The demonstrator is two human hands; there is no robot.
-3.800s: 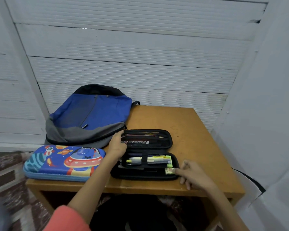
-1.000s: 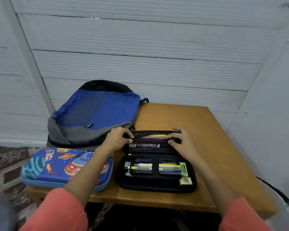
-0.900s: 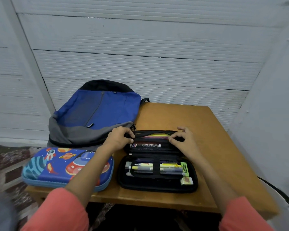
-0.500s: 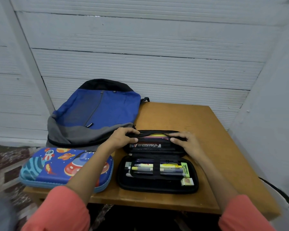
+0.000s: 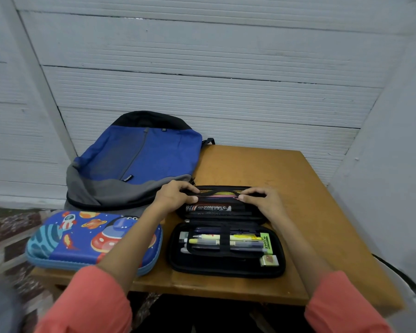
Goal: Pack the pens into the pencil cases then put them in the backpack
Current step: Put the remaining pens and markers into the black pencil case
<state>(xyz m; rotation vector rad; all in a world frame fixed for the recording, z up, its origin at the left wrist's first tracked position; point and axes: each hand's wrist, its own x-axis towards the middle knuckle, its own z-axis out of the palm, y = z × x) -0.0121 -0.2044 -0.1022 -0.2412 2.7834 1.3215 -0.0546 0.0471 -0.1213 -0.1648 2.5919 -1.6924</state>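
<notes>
A black pencil case (image 5: 226, 267) lies open on the wooden table (image 5: 286, 174). Several pens (image 5: 226, 241) sit under an elastic band in its near half, with a small eraser (image 5: 270, 260) at the right corner. My left hand (image 5: 175, 194) grips the left end of the far half's mesh pocket. My right hand (image 5: 262, 200) pinches the pocket's zip edge towards the right, where a pink and yellow item shows. A closed blue space-print pencil case (image 5: 82, 239) lies at the left. The blue and grey backpack (image 5: 135, 162) lies flat behind it.
White ribbed wall panels close in behind the table, and a white wall stands close on the right. Patterned floor shows past the table's left edge. Bare tabletop lies to the right of the black case.
My right hand has slid left along the mesh pocket's zip edge, from its right end towards the middle. My left hand keeps its hold at the left end.
</notes>
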